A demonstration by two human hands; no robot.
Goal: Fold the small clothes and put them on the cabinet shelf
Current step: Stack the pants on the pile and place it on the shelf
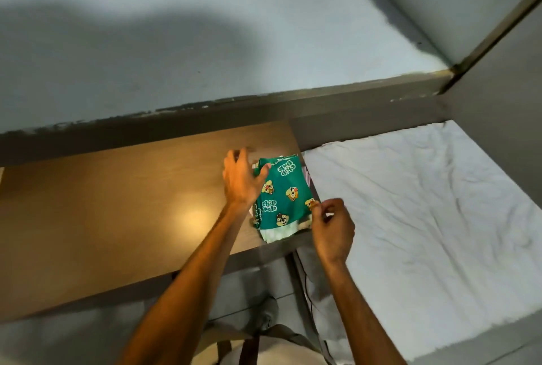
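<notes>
Wooden shelf (117, 203), right edge: green garment (283, 197) lying lengthwise away; left hand (242, 180) spreading wide on it, right hand (333, 228) pinching near corner.

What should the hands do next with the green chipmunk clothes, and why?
Probably pat the green garment flat and square it up. It already lies folded on the wooden surface, near the right edge, on top of other folded fabric. The left hand rests open on its left side, while the right hand has its fingers curled at the lower right corner. That corner looks a bit untidy.
</notes>
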